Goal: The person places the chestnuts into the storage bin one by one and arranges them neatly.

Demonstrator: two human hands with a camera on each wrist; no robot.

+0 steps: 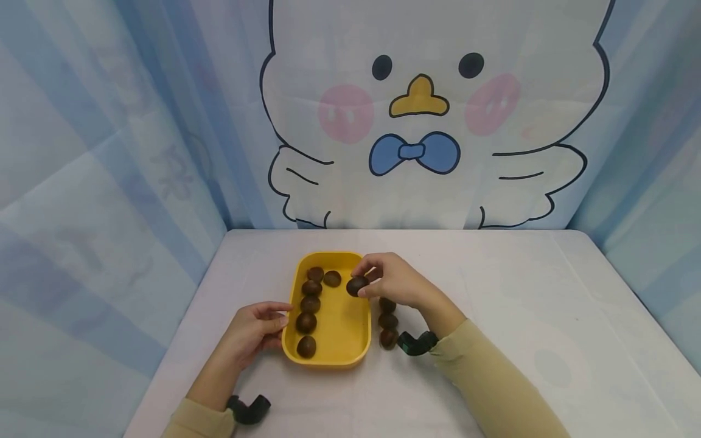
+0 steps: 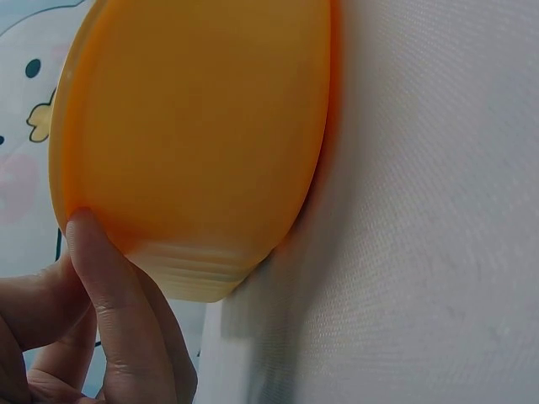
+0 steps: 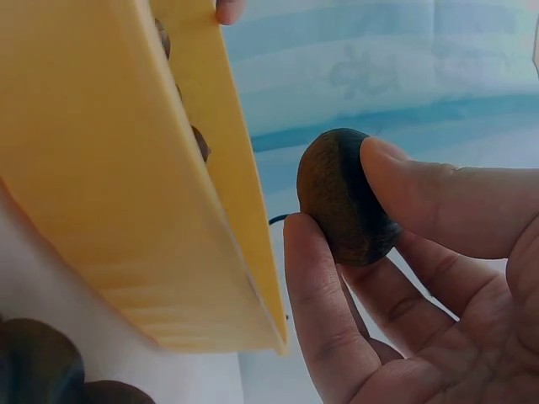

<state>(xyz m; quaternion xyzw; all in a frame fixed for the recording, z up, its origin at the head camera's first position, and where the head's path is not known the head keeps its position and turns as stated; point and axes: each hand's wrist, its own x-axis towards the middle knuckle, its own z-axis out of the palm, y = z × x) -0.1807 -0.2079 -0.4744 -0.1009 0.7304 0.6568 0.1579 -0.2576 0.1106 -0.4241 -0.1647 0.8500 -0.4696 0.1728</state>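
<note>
My right hand [image 1: 395,281] pinches a dark brown chestnut [image 3: 341,198] between thumb and fingertips, over the right side of a yellow tray [image 1: 339,340]. At the tray's left edge, my left hand [image 1: 254,328] holds the rim, a fingertip lying against the outer wall in the left wrist view. Inside the tray, several chestnuts [image 1: 306,322] form a column along the left wall. Another chestnut [image 1: 332,278] sits beside the top of that column. Just right of the tray, a short row of chestnuts [image 1: 388,321] lies on the table, partly under my right wrist.
The white table [image 1: 520,316] extends well to the right of the tray. A curtain [image 1: 427,194] printed with a cartoon bird hangs along its back edge, and blue-striped curtains [image 1: 104,201] flank the sides. Each wrist wears a black camera [image 1: 249,410].
</note>
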